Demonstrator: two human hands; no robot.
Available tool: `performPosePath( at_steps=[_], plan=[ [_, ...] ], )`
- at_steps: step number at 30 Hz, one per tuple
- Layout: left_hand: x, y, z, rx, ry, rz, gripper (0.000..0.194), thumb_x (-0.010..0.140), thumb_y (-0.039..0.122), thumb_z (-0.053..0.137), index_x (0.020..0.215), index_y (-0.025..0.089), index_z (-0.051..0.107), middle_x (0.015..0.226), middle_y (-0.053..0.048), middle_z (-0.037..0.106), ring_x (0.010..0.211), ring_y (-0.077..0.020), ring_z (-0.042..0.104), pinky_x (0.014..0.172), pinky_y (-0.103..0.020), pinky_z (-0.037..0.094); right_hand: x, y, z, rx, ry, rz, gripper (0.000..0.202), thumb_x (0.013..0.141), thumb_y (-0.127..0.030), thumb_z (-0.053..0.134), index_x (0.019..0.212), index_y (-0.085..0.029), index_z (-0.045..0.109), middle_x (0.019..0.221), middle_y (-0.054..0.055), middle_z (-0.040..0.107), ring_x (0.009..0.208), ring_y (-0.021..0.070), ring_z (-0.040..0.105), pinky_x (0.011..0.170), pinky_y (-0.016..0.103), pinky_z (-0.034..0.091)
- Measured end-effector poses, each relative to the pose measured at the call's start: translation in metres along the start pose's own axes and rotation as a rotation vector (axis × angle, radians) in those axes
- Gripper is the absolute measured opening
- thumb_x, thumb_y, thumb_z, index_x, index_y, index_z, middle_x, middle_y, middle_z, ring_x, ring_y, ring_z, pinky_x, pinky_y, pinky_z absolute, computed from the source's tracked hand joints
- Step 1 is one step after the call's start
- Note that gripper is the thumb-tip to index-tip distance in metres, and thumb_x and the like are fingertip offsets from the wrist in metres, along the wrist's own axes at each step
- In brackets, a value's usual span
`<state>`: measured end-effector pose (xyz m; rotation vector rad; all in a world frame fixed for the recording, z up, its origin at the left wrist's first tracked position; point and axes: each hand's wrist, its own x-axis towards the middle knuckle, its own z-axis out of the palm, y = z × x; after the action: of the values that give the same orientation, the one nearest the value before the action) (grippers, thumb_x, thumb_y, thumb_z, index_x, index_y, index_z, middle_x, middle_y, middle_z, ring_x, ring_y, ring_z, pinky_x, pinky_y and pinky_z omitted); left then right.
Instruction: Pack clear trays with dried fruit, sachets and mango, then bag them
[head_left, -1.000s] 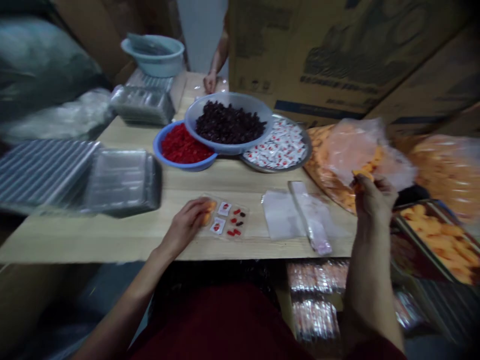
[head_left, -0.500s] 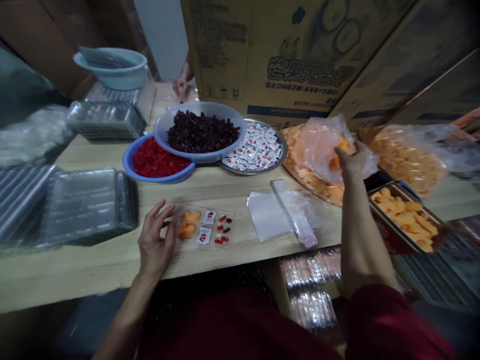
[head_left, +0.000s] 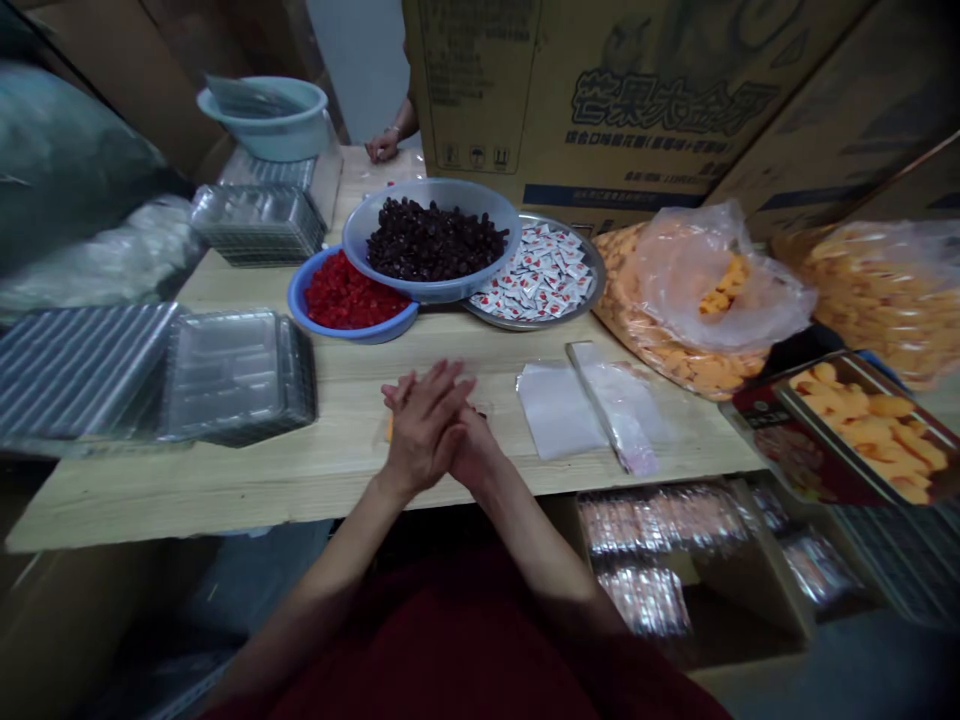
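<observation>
My left hand [head_left: 424, 428] lies across my right hand [head_left: 474, 452], palms together above the table's front part. The left fingers are stretched out and apart. Right fingertips stick out past the left hand, and the rest of those fingers is hidden. I see nothing held in either hand. Under them the filled clear tray is almost wholly covered; only an orange bit [head_left: 389, 429] shows at its left. To the right lie white paper sheets [head_left: 561, 410] and a stack of clear plastic sleeves [head_left: 616, 405].
Behind stand a blue bowl of red pieces [head_left: 379, 330], a bowl of dark pieces [head_left: 427, 290] and a metal dish of white sachets [head_left: 596, 275]. Empty clear trays [head_left: 225, 370] are stacked left. Right are a bag of orange pieces [head_left: 675, 350] and a tin [head_left: 787, 450]. Another person's hand [head_left: 384, 147] shows behind.
My right hand has left the bag of orange pieces and come to the middle. My left hand has moved right from the tray's edge and now meets it. The view has shifted.
</observation>
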<state>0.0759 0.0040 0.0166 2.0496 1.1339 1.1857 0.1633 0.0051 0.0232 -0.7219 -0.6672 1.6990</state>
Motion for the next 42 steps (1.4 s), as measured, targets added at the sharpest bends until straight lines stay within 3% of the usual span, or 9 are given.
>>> performPosePath(
  at_steps=[4,9,15,21,26,29,32,36,42],
  plan=[
    [-0.013,-0.05,-0.024,0.281,0.14,-0.205,0.036,0.095,0.034,0.056,0.127,0.025,0.07,0.152,-0.013,0.056,0.15,-0.0347,0.038,0.123,-0.058,0.01,-0.019,-0.006,-0.026,-0.126,-0.031,0.154,0.049,0.077,-0.069,0.073,0.102,-0.027,0.077,0.104,0.005,0.078,0.102,0.0228,0.072,0.092,0.039,0.056],
    [-0.039,-0.071,-0.046,0.224,0.334,-0.365,0.024,0.093,0.037,0.059,0.102,0.022,0.076,0.097,-0.007,0.077,0.101,-0.0253,0.068,0.104,-0.04,0.043,-0.044,-0.037,-0.102,-0.715,0.333,-0.281,0.038,0.09,-0.053,0.066,0.068,-0.023,0.072,0.083,0.006,0.072,0.088,0.0218,0.065,0.092,0.037,0.051],
    [-0.055,-0.078,-0.048,0.273,0.214,-0.373,0.035,0.095,0.033,0.056,0.124,0.021,0.07,0.124,-0.012,0.071,0.113,-0.0271,0.064,0.105,-0.042,0.045,-0.069,-0.055,-0.162,-1.346,0.512,-0.558,0.036,0.098,-0.039,0.054,0.124,-0.019,0.068,0.122,0.015,0.065,0.119,0.03,0.058,0.107,0.054,0.044],
    [-0.056,-0.058,-0.062,0.311,0.168,-0.357,0.027,0.097,0.035,0.056,0.117,0.025,0.073,0.118,-0.01,0.074,0.112,-0.0279,0.065,0.102,-0.042,0.045,-0.079,-0.015,-0.14,-1.382,0.258,-0.566,0.035,0.1,-0.032,0.055,0.134,-0.027,0.063,0.139,0.013,0.059,0.137,0.0306,0.05,0.114,0.059,0.041],
    [-0.049,-0.041,-0.151,0.587,0.331,-0.315,0.029,0.096,0.036,0.06,0.119,0.023,0.071,0.113,-0.01,0.071,0.109,-0.0294,0.06,0.103,-0.043,0.041,-0.076,0.018,-0.115,-1.388,0.02,-0.601,0.044,0.098,-0.031,0.06,0.142,-0.033,0.057,0.148,0.011,0.055,0.147,0.0343,0.039,0.118,0.067,0.033],
    [-0.055,-0.051,-0.213,0.754,0.171,-0.351,0.031,0.094,0.04,0.062,0.117,0.022,0.071,0.113,-0.01,0.069,0.111,-0.0315,0.055,0.104,-0.047,0.038,-0.071,0.038,-0.114,-1.477,-0.068,-0.606,0.05,0.097,-0.038,0.062,0.146,-0.034,0.051,0.157,0.012,0.046,0.151,0.0374,0.033,0.116,0.072,0.028],
    [-0.065,-0.064,-0.249,0.811,0.019,-0.369,0.041,0.09,0.047,0.067,0.124,0.024,0.068,0.125,-0.011,0.063,0.117,-0.0323,0.051,0.107,-0.05,0.036,-0.058,0.052,-0.122,-1.664,-0.059,-0.573,0.073,0.09,-0.055,0.068,0.155,-0.032,0.041,0.167,0.016,0.027,0.154,0.0445,0.022,0.113,0.077,0.022],
    [-0.073,-0.074,-0.249,0.749,-0.081,-0.357,0.055,0.086,0.054,0.071,0.132,0.025,0.062,0.138,-0.011,0.054,0.13,-0.0323,0.044,0.113,-0.05,0.034,-0.036,0.058,-0.137,-1.769,-0.038,-0.525,0.094,0.085,-0.065,0.068,0.162,-0.031,0.025,0.171,0.018,0.014,0.154,0.0457,0.018,0.113,0.076,0.02],
    [-0.064,-0.082,-0.229,0.52,-0.121,-0.309,0.032,0.09,0.049,0.067,0.101,0.019,0.062,0.143,-0.013,0.053,0.133,-0.0278,0.049,0.111,-0.044,0.04,-0.019,0.052,-0.15,-1.773,-0.086,-0.538,0.099,0.083,-0.064,0.069,0.163,-0.033,0.02,0.165,0.018,0.029,0.15,0.0447,0.027,0.112,0.075,0.023]
  ],
)
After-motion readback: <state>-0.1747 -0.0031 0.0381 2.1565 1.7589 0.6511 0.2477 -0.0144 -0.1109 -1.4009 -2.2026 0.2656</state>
